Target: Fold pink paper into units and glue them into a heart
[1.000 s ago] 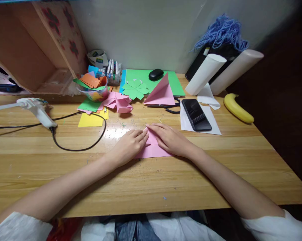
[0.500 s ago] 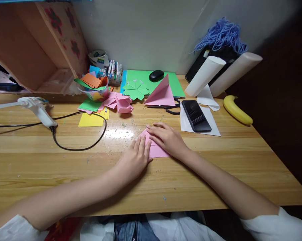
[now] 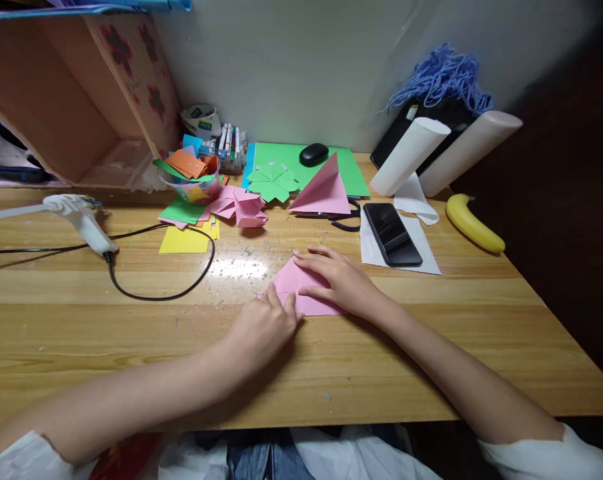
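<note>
Head view: left hand, right hand, fingers spread, pressing pink paper flat.

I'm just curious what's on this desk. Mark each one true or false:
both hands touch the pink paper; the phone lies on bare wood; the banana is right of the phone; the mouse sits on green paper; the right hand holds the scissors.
1. The left hand and right hand touch the folded pink paper. True.
2. The black phone lies on bare wood. False: the black phone lies on white paper.
3. The yellow banana is right of the phone. True.
4. The black mouse sits on green paper. True.
5. The right hand holds scissors. False: the black-handled scissors lie on the table.
</note>
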`<state>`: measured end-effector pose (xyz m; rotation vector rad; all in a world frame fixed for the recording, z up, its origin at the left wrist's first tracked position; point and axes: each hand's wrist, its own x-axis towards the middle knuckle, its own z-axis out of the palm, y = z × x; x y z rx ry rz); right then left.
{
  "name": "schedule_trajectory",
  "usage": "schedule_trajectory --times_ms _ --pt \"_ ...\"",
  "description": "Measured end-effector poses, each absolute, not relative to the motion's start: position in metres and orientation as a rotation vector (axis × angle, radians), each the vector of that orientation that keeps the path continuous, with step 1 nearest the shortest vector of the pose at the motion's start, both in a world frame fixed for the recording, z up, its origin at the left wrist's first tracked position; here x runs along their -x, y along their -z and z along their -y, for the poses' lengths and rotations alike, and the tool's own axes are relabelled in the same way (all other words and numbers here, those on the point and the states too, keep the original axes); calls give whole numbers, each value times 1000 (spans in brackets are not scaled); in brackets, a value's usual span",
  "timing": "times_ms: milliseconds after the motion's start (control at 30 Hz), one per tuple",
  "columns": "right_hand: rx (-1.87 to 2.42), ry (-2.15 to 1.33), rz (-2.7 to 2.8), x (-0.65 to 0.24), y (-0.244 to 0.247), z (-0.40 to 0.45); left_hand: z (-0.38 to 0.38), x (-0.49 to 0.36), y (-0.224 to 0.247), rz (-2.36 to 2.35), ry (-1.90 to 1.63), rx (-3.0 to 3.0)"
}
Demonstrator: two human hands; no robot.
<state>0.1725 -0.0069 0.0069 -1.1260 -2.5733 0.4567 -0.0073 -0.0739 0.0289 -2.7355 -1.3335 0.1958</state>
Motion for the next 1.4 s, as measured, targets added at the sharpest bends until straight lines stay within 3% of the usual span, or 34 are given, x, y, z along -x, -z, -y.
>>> schedule_trajectory --times_ms 367,1033,1400 --pt "1060 -499 2606 -172 -6 6 37 15 -15 1499 176 2770" --pt "1082 -447 2617 -169 -13 12 37 21 -10 1111 151 2650" --pt "1081 -462 2580 -170 -13 13 63 11 -25 1219 38 2525"
